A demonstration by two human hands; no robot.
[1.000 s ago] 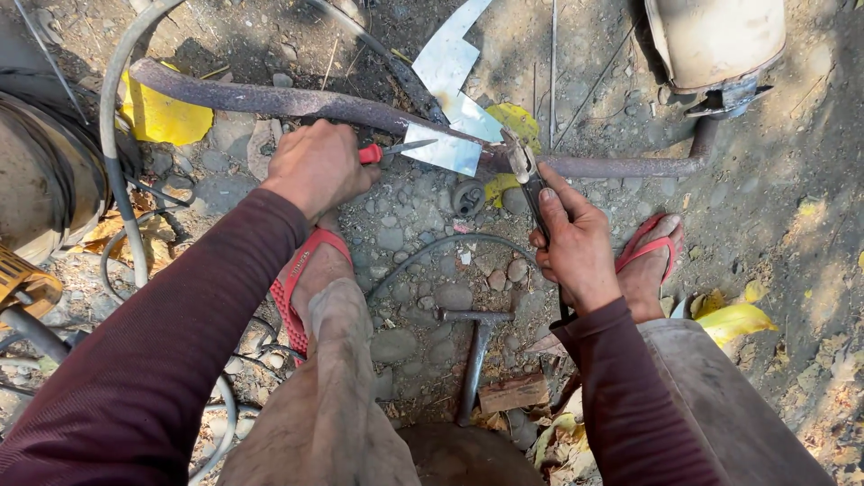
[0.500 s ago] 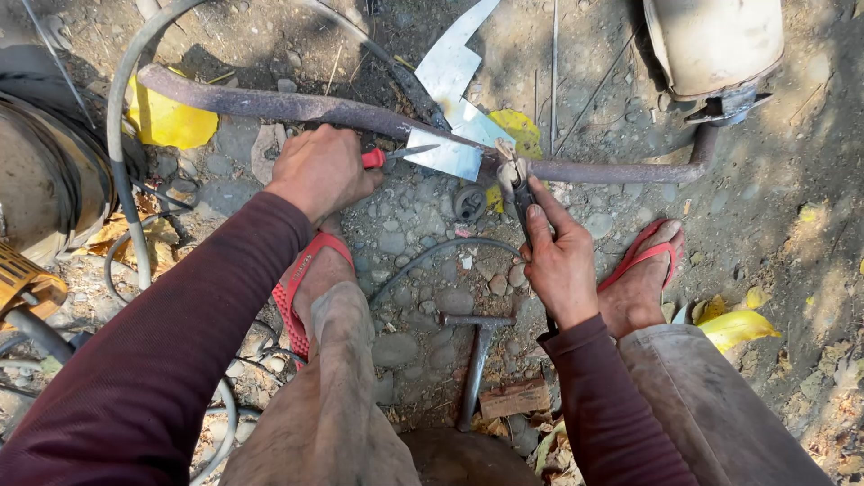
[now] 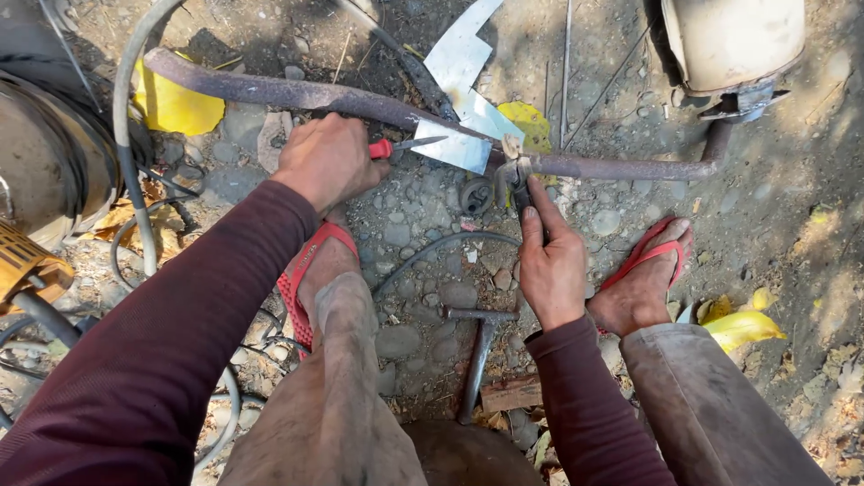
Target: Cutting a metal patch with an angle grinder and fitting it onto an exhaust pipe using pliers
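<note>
2 hands (image 3: 328,162), 2 red sandals (image 3: 301,279), 1 hammer (image 3: 477,346), 1 rusty pipe (image 3: 297,93).

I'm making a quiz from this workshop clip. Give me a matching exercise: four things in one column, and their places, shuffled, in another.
Things:
1. hammer
2. red-handled tool
3. rusty pipe
4. yellow leaf

Places:
A. in the left hand
B. on the ground between the feet
C. behind the pipe, upper left
D. across the ground beyond both hands

Pairs: 1-B, 2-A, 3-D, 4-C
</note>
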